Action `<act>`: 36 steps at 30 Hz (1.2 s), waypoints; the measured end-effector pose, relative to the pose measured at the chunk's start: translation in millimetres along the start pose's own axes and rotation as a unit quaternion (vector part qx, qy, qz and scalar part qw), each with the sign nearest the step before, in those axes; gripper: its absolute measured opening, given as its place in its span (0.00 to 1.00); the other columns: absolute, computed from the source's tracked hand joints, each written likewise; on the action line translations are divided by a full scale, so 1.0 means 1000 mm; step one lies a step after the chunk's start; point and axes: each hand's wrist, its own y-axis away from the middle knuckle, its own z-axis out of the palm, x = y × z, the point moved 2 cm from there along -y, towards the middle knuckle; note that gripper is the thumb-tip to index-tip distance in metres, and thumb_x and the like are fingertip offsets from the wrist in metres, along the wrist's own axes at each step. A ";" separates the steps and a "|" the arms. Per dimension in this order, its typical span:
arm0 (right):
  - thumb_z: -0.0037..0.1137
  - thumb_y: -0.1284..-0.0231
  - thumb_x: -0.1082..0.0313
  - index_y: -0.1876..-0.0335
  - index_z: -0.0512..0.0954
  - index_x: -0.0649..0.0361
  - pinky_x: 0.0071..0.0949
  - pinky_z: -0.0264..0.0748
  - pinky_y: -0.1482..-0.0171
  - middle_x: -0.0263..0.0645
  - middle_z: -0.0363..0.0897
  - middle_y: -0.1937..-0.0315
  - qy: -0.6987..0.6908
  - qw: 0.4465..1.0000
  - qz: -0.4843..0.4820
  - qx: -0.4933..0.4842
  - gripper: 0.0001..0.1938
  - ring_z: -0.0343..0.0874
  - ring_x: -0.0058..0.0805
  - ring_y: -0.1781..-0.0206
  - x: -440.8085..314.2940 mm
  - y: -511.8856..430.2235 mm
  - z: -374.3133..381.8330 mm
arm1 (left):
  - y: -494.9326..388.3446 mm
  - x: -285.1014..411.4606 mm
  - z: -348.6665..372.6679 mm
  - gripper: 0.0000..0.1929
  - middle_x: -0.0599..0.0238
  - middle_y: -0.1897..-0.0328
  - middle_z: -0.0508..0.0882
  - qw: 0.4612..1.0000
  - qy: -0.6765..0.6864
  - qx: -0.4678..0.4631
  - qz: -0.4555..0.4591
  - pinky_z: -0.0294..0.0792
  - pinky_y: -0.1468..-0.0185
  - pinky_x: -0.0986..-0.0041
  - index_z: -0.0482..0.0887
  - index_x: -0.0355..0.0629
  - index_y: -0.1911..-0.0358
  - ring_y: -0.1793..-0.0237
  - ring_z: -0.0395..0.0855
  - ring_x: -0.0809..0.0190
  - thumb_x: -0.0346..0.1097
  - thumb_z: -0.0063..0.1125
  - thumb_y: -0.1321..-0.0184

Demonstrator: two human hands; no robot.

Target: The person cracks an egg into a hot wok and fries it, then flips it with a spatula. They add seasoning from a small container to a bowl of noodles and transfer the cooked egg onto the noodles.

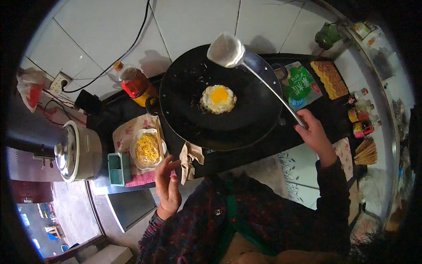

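My right hand (315, 135) grips the handle of a metal wok spatula (227, 51), whose broad head is raised over the far part of a black wok (257, 112). A fried egg (219, 99) with a yellow yolk and browned edges lies near the middle of the wok. With fingers apart and nothing held, my left hand (168, 189) hovers by the near edge of the counter. Just beyond it is a white scalloped dish (133, 150) of cooked yellow food (147, 149), with wooden chopsticks (159, 138) across its right side. A crumpled cloth (191, 158) lies between dish and wok.
A teal compartment box (118, 170) and a lidded rice cooker (87, 155) stand left. An oil bottle (135, 82) is beside the wok's left handle. To the right lie a green food packet (300, 85) and a yellow egg tray (329, 81); several bottles (361, 114) stand beyond.
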 end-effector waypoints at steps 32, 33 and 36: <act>0.49 0.45 0.73 0.54 0.82 0.58 0.50 0.78 0.54 0.56 0.82 0.65 0.431 0.880 -0.017 -0.201 0.14 0.82 0.56 0.59 -0.060 -0.046 -0.055 | -0.047 0.049 0.060 0.13 0.44 0.45 0.82 0.964 -0.024 -0.196 0.178 0.71 0.40 0.61 0.78 0.33 0.47 0.44 0.81 0.47 0.28 0.48 0.32; 0.49 0.45 0.73 0.54 0.82 0.58 0.50 0.78 0.54 0.56 0.81 0.65 0.415 0.886 -0.015 -0.204 0.14 0.82 0.56 0.59 -0.053 -0.051 -0.050 | -0.046 0.050 0.063 0.13 0.44 0.45 0.82 0.966 -0.025 -0.192 0.174 0.71 0.40 0.62 0.78 0.33 0.47 0.44 0.81 0.47 0.29 0.48 0.32; 0.55 0.42 0.70 0.47 0.81 0.58 0.46 0.77 0.51 0.53 0.83 0.61 0.390 0.892 -0.014 -0.228 0.16 0.81 0.54 0.56 -0.029 -0.069 -0.032 | -0.044 0.052 0.070 0.13 0.44 0.45 0.82 0.971 -0.036 -0.176 0.160 0.71 0.40 0.62 0.78 0.33 0.48 0.45 0.82 0.47 0.29 0.48 0.31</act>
